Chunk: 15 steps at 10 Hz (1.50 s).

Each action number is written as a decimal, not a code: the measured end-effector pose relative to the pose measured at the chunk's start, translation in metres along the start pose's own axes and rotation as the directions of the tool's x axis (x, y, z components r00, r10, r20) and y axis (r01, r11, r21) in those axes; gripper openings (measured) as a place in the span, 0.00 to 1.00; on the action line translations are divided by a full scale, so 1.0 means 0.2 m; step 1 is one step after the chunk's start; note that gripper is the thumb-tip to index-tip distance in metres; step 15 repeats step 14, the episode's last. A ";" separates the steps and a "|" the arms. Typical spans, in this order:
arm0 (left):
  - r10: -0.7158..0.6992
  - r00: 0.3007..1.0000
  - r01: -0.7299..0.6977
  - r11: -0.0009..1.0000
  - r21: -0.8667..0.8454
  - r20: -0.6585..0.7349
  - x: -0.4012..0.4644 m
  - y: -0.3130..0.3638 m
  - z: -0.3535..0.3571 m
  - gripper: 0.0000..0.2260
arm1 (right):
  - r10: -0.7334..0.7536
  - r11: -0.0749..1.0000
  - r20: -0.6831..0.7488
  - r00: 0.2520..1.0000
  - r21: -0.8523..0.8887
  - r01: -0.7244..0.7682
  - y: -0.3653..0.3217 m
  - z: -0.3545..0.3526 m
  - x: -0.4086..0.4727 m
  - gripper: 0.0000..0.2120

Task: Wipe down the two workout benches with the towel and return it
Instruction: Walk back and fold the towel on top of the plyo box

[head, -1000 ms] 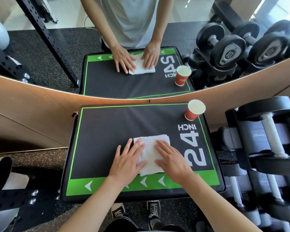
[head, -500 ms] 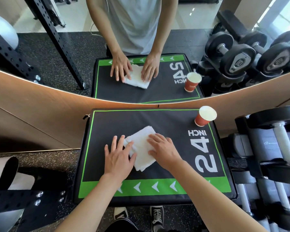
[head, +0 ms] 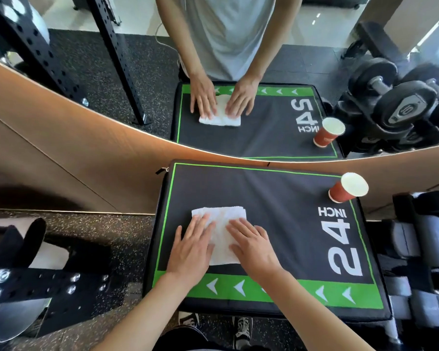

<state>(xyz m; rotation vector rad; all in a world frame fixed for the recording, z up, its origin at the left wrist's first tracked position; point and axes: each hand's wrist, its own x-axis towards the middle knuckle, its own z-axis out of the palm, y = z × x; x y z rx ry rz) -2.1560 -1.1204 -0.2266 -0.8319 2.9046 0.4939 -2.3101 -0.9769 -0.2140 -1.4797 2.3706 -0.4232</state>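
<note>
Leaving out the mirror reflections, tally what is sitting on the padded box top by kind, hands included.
White towel: 1
Red paper cup: 1
Hands pressing flat on the towel: 2, left hand and right hand
Total: 4

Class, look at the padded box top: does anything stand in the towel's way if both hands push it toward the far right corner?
Yes: a red paper cup stands at that corner. Otherwise the black surface beyond the towel is bare.

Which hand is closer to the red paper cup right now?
The right hand. It presses flat on the towel, with bare black pad between it and the red paper cup at the pad's far right corner. The left hand, on the towel's other side, lies farther off.
</note>
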 end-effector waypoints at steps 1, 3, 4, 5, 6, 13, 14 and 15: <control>-0.011 1.000 0.011 1.000 -0.018 -0.009 0.04 -0.10 -0.03 0.26 | -0.004 1.000 0.035 0.999 -0.009 0.004 -0.07 0.03 0.11 0.24; -0.001 1.000 0.001 1.000 -0.013 -0.027 0.22 -0.32 -0.10 0.26 | 0.083 0.996 0.025 0.996 -0.010 -0.083 -0.18 0.08 0.36 0.25; 0.022 1.000 -0.023 0.999 -0.026 -0.019 0.34 -0.42 -0.13 0.26 | 0.121 0.993 0.012 0.993 -0.001 -0.121 -0.22 0.10 0.49 0.25; 0.051 0.999 -0.052 0.998 -0.030 -0.015 0.45 -0.49 -0.16 0.26 | 0.145 0.989 0.003 0.989 0.003 -0.145 -0.24 0.10 0.60 0.25; 0.073 0.997 -0.074 0.997 -0.039 -0.012 0.54 -0.52 -0.19 0.26 | 0.166 0.986 -0.013 0.986 0.002 -0.166 -0.24 0.08 0.69 0.24; -0.061 0.996 0.048 0.981 -0.190 -0.065 0.30 -0.56 -0.30 0.23 | 0.175 0.984 -0.056 0.983 0.041 -0.173 -0.27 0.01 0.59 0.24; -0.146 0.982 0.122 0.975 -0.185 -0.121 0.19 -0.53 -0.32 0.22 | 0.107 0.994 -0.066 0.992 0.045 -0.104 -0.30 0.01 0.55 0.23; -0.146 0.982 0.122 0.975 -0.185 -0.121 0.19 -0.53 -0.32 0.22 | 0.107 0.994 -0.066 0.992 0.045 -0.104 -0.30 0.01 0.55 0.23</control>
